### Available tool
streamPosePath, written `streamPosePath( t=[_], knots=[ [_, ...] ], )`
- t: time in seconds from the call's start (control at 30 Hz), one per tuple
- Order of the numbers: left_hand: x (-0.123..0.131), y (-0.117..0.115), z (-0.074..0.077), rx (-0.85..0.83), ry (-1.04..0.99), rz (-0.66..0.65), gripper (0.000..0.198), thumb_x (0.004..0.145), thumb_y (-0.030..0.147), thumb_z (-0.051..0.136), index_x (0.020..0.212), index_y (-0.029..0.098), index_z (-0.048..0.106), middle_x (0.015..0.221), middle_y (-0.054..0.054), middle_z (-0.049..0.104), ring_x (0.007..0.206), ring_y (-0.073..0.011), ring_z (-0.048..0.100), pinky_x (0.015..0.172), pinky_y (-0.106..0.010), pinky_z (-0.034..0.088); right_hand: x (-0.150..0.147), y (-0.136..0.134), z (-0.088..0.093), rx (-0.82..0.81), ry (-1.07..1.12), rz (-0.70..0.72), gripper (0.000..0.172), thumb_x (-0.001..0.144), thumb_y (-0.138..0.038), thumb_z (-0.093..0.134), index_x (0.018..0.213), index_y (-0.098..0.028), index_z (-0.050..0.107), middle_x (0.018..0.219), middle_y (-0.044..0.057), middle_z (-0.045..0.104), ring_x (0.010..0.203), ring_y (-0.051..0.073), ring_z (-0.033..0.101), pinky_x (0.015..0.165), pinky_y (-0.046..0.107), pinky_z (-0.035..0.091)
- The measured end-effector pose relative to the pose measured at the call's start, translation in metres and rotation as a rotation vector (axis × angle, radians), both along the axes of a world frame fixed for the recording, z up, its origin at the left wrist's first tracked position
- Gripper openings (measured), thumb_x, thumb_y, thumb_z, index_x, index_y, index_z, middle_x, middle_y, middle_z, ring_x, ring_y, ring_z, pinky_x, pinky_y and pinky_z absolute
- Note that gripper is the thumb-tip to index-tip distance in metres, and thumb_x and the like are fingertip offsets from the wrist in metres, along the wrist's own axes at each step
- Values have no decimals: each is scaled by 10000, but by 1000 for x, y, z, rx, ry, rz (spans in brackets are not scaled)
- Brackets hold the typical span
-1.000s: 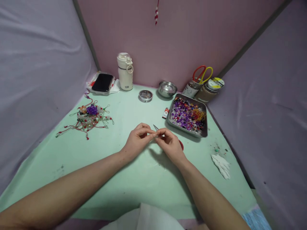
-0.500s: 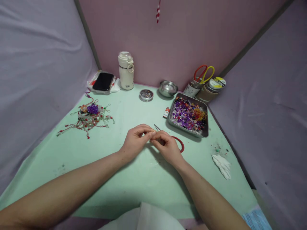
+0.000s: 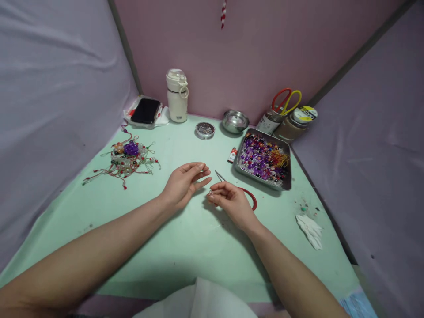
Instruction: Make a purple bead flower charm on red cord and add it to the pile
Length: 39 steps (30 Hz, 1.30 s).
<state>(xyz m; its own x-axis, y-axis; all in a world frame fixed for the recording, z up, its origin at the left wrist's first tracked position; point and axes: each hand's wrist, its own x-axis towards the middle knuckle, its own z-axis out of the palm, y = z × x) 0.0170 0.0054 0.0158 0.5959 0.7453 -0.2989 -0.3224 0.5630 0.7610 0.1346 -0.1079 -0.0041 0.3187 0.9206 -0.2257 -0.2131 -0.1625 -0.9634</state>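
My left hand (image 3: 186, 184) is held over the middle of the table, its fingers stretched out and apart, with nothing visible in them. Just to its right, my right hand (image 3: 231, 202) pinches small clear beads (image 3: 210, 193) between thumb and fingertips. They are too tiny to count, and I cannot make out any thread. Partly under the right hand lies a pair of scissors (image 3: 253, 199) with red handles, its metal tips pointing to the far left. A metal tray (image 3: 260, 180) of mixed purple, red, black and clear beads stands beyond the right hand.
Beaded strings lie in a heap (image 3: 130, 154) at left. Along the back stand a phone (image 3: 145, 110), a white bottle (image 3: 178, 104), a round tin (image 3: 205, 130), a steel bowl (image 3: 235, 122) and jars (image 3: 291, 128). A lighter (image 3: 232, 155) and crumpled tissue (image 3: 309, 230) lie at right.
My hands, which were together at the fingertips, have come apart. The left hand has opened and drawn off to the left, while the right hand keeps its pinch.
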Motion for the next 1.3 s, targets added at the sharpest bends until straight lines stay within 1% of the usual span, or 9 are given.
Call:
streamPosePath(
  t=[0.13,0.23,0.33,0.43,0.63,0.8,0.97,1.2,1.3],
  knots=[
    [-1,6,-2,-107,-40,-35,98,773,174,713,823,136,638,854,-39,666,862,-150,661,928,-410,530,1,0,-4,-10,81,-4,263,675,-285,788,865,-201,628,812,25,717,742,160,684,710,312,521],
    [-1,8,-4,-180,-53,-65,60,805,158,681,829,144,629,876,-42,669,910,-173,664,937,-466,523,1,1,-5,-7,119,-28,279,661,-255,797,872,-196,623,817,27,721,761,168,694,763,341,534],
    [-1,9,-5,-268,-31,-62,29,834,135,641,826,149,617,885,-44,673,942,-197,666,923,-516,520,1,2,-5,-8,130,-52,279,655,-236,797,867,-192,622,821,27,723,781,172,698,786,349,540],
    [-1,10,-5,-314,-22,-60,45,854,127,611,818,153,612,878,-41,675,938,-202,673,922,-528,515,1,2,-2,-19,139,-57,274,646,-221,795,854,-192,619,844,31,727,805,173,698,813,356,541],
    [-1,12,-9,-331,-18,-56,50,854,119,608,833,159,628,892,-40,682,929,-195,680,942,-523,505,0,2,4,-36,199,-36,267,622,-194,778,837,-191,620,846,41,735,803,173,697,854,378,536],
    [0,11,-9,-338,-21,-49,60,862,111,596,835,154,628,881,-38,683,918,-191,680,948,-520,502,1,2,1,-38,203,-41,242,662,-221,767,843,-191,610,824,47,732,794,166,696,843,363,528],
    [0,10,-7,-336,-30,-43,64,861,111,597,817,148,625,870,-43,680,919,-194,678,955,-524,496,1,1,0,-45,208,-51,263,676,-249,778,855,-188,596,806,42,727,767,153,692,827,342,523],
    [0,9,-6,-282,-29,-60,50,857,125,605,819,151,623,885,-41,675,925,-191,676,957,-520,499,0,2,1,-51,197,-52,268,690,-273,772,858,-187,581,779,35,723,751,151,685,817,339,514],
    [-1,7,-7,-215,-56,-78,12,839,149,635,829,150,629,873,-38,677,927,-195,676,950,-497,508,-1,2,-1,-56,174,-54,286,680,-295,779,850,-188,577,748,29,713,738,158,682,801,347,519]
  ],
)
